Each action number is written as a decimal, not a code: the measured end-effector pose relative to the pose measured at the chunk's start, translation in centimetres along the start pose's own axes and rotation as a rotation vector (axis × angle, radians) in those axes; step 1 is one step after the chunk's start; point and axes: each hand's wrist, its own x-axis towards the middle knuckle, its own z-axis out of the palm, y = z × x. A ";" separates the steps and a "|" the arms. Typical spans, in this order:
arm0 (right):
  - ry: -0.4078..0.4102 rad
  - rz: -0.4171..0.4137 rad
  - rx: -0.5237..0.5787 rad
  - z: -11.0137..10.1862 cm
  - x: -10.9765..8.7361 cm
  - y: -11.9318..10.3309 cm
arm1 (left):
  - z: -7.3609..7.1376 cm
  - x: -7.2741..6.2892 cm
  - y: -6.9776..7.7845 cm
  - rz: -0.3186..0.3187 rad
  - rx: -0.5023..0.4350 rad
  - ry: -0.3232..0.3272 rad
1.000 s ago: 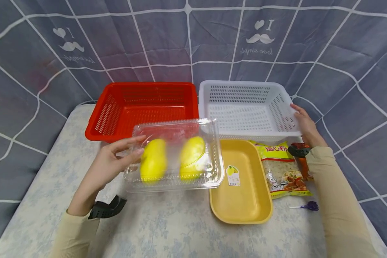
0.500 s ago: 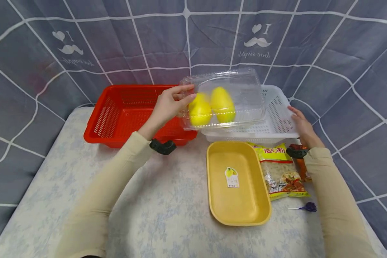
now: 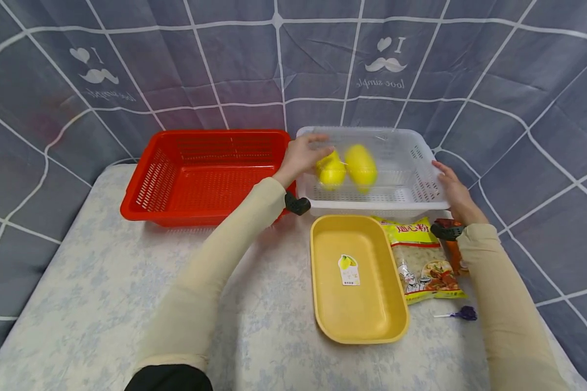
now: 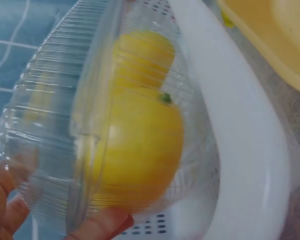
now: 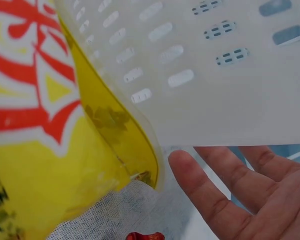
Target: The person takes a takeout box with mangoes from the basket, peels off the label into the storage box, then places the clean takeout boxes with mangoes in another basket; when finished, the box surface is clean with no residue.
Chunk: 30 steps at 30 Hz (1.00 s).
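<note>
A clear plastic clamshell container (image 4: pixel 50 120) with two yellow fruits (image 3: pixel 361 167) inside is held at its left end by my left hand (image 3: pixel 300 157). In the left wrist view, the thumb and fingers pinch the container's edge, and the nearer fruit shows a small green stem spot. The container is within the white basket (image 3: pixel 376 206), at its left and middle; whether it touches the bottom I cannot tell. At the basket's right end rests my right hand (image 3: pixel 455 190), its fingers fairly straight against the wall and rim in the right wrist view.
A red basket (image 3: pixel 205 214) stands left of the white one. In front lie a yellow tray (image 3: pixel 359 317) with a fruit sticker, a yellow food packet (image 3: pixel 423 260), a reddish-brown packet (image 3: pixel 454 252) partly behind my right wrist, and a purple lollipop (image 3: pixel 467 313).
My left hand has carried the container from in front of the red basket up and right, then lowered it into the white basket. The fruits have slid leftward inside it. My right hand stays put.
</note>
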 end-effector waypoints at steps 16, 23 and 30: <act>0.003 -0.010 -0.018 -0.3 0.2 0.4 | 3.2 1.0 -0.2 -0.173 -0.012 -0.077; 0.002 -0.019 -0.020 -0.2 0.1 0.3 | 4.2 1.9 -0.6 -0.232 -0.027 -0.102; 0.005 -0.026 -0.013 -0.2 0.2 0.3 | 5.1 1.9 -0.9 -0.254 -0.044 -0.117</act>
